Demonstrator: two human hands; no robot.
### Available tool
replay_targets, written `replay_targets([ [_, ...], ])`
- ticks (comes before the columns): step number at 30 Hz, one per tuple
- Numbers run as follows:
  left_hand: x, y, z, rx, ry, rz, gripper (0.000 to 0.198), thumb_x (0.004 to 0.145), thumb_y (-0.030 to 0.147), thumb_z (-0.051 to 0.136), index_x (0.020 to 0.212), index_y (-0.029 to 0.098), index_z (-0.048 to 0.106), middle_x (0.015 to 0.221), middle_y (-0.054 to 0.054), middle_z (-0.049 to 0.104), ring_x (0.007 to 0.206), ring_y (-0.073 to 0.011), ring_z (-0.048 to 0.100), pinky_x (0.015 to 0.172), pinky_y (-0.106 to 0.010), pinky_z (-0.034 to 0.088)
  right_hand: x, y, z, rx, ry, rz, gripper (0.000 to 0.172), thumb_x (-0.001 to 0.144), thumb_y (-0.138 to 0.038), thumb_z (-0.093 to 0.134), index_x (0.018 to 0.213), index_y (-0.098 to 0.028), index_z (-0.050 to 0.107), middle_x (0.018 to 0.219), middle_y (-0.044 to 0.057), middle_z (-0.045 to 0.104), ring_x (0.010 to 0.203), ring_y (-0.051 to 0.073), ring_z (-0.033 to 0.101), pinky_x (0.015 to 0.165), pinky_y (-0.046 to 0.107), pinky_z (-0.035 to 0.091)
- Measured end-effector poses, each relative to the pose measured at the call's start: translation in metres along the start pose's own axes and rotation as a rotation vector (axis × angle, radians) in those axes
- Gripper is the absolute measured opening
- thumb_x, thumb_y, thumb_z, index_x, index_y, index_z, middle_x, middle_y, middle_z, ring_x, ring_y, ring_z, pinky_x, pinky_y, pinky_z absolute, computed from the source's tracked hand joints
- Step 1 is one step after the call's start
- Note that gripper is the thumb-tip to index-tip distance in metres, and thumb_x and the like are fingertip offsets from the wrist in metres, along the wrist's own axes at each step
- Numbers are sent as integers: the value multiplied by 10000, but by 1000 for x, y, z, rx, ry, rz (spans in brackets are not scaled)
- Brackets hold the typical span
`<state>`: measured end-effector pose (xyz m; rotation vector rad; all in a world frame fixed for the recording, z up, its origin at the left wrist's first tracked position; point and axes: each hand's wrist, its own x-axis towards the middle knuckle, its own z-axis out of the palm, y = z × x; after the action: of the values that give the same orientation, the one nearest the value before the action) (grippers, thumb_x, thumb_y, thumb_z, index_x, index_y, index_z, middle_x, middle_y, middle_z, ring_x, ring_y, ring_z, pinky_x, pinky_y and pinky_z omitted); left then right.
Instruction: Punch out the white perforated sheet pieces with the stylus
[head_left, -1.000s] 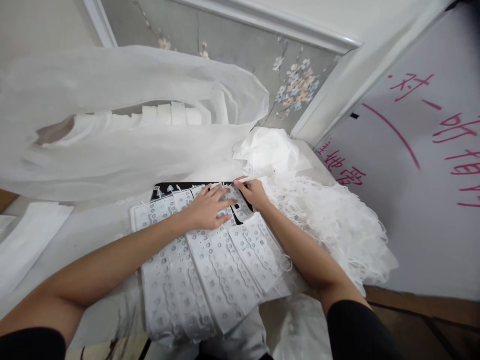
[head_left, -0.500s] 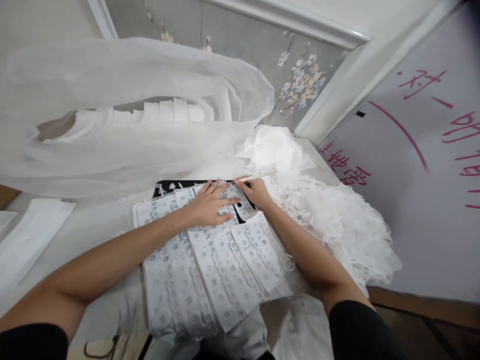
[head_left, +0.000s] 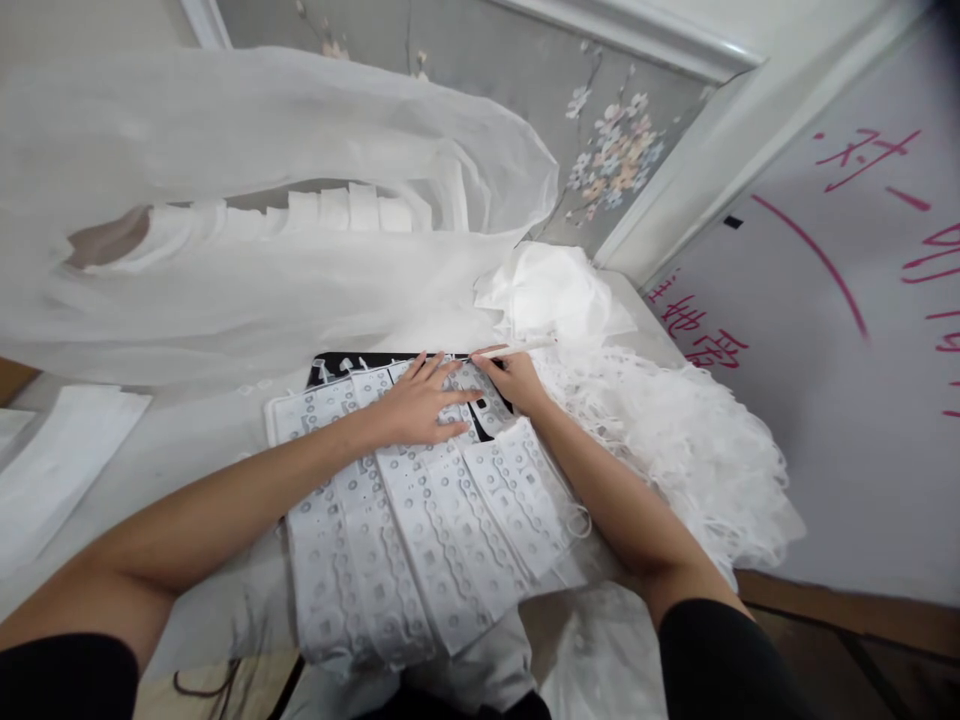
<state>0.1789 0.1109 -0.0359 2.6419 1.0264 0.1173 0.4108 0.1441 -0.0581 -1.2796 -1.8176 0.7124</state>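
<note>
White strips [head_left: 442, 560] printed with grey dots, squares and wavy lines lie side by side across a black board [head_left: 390, 358], whose back edge shows. My left hand [head_left: 427, 405] rests flat on them with its fingers spread. Just right of it, my right hand [head_left: 517, 380] pinches a thin white pen-like tool [head_left: 491, 352], its tip near the board's back edge. Between the hands, a dark gap [head_left: 480, 428] shows beside a shorter strip. The tool's exact kind is hard to make out.
Behind the board, a large translucent bag [head_left: 262, 270] holds white folded pieces. A heap of white looped cords [head_left: 675, 450] lies to the right, with a white bundle [head_left: 555, 290] behind it. White sheets [head_left: 75, 460] lie at left. A whiteboard [head_left: 847, 430] stands at right.
The camera view has shifted slightly. Both hands keep nearly the same place on the strips, and the right hand still pinches the pen-like tool.
</note>
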Motion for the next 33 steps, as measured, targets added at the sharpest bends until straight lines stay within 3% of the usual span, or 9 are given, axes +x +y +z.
replay_targets([
  [8,0,0,-1,-40,4,5,570,965,602,560,1497,398,543,1728,-1,215,1597,-402,71,1289,-596,25,1,1,0,22,-16,31,283,934,-442,641,950,-214,807,1013,53,807,967,247,748,893,349,581],
  [27,2,-3,2,-11,-7,1,585,957,647,520,1508,451,510,1723,30,226,1603,-384,67,1291,-588,40,1,1,-1,21,-20,14,296,949,-454,628,949,-220,810,991,47,804,928,244,749,862,349,582],
  [33,3,-3,1,-21,-20,-8,579,952,655,529,1498,464,517,1721,49,228,1608,-366,43,1293,-584,33,0,1,1,-228,-62,-140,242,992,-375,587,1028,-268,802,1082,40,796,1160,266,661,1049,416,509],
])
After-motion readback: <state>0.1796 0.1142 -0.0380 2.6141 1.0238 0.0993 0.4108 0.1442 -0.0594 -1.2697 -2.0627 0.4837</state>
